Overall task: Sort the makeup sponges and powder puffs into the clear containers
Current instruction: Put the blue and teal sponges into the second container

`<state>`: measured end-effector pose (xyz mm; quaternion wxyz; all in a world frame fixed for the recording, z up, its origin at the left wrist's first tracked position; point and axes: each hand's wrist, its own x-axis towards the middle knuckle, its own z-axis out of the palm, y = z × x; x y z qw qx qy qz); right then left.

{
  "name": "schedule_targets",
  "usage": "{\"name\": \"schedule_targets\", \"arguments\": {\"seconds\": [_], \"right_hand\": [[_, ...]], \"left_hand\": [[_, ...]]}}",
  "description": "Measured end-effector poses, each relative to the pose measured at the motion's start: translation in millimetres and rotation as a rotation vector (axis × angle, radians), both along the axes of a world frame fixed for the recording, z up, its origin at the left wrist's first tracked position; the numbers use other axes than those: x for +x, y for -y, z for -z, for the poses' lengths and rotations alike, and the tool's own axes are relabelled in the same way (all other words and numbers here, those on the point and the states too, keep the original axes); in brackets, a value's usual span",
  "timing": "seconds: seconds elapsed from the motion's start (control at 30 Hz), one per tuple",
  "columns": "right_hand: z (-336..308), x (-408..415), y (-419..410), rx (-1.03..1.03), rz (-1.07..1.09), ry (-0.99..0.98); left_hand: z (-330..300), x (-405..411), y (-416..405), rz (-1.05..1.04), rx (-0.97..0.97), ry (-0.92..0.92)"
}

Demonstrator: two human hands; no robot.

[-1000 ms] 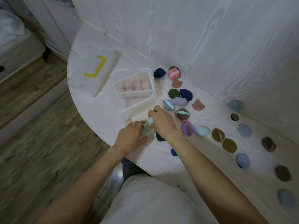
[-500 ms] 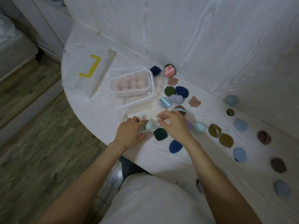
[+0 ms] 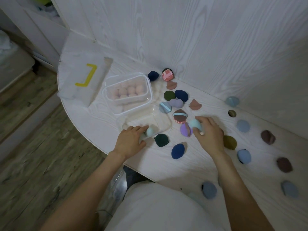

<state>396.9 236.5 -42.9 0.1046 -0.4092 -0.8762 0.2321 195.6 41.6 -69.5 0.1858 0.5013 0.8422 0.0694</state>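
- Left hand (image 3: 129,142): palm down, fingers curled on the near rim of the empty clear plastic container (image 3: 146,124); a pale teal egg-shaped sponge (image 3: 150,131) lies inside.
- Right hand (image 3: 209,132): palm down, fingers pinching a second teal egg-shaped sponge (image 3: 195,124) above the white wood-grain table (image 3: 100,117).

bare forearms (image 3: 240,189), white top (image 3: 155,209); dark trousers (image 3: 133,176)
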Motion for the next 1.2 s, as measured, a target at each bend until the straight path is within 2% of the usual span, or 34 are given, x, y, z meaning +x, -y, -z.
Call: {"name": "schedule_targets", "arguments": {"seconds": [0.1,0.17,0.23,0.33,0.4,0.47,0.87,1.07,1.2], "right_hand": [[-23.1,-37.3,26.4,-0.238,-0.084,-0.166],[-24.9,-64.2,40.0,-0.154,-0.219,-0.134],[-21.5,-87.8,49.0,-0.017,-0.357,-0.025],[-11.1,-113.3,54.5,0.129,-0.540,0.270],[-9.0,-119.3,53.0,0.124,-0.615,0.368],[-12.0,-120.2,49.4,0.025,-0.644,0.385],[-10.3,-124.6,55.4,0.134,-0.570,0.460],[-15.3,-113.7,59.4,0.207,-0.526,0.366],[-7.1,-111.8,56.4,0.154,-0.426,0.374]], "left_hand": [[2.0,-0.7,0.9,-0.002,0.001,0.001],[2.0,-0.4,1.9,-0.011,0.004,0.006],[1.7,0.4,3.3,-0.007,0.008,-0.011],[1.3,3.7,4.0,-0.001,0.014,-0.031],[1.0,4.1,4.5,0.002,0.000,-0.049],[1.4,3.1,5.1,0.006,-0.016,-0.067],[-4.3,7.2,6.6,0.030,-0.004,-0.077],[-2.4,5.0,7.3,0.004,0.052,-0.075],[0.7,6.6,8.0,0.010,0.121,-0.101]]}}
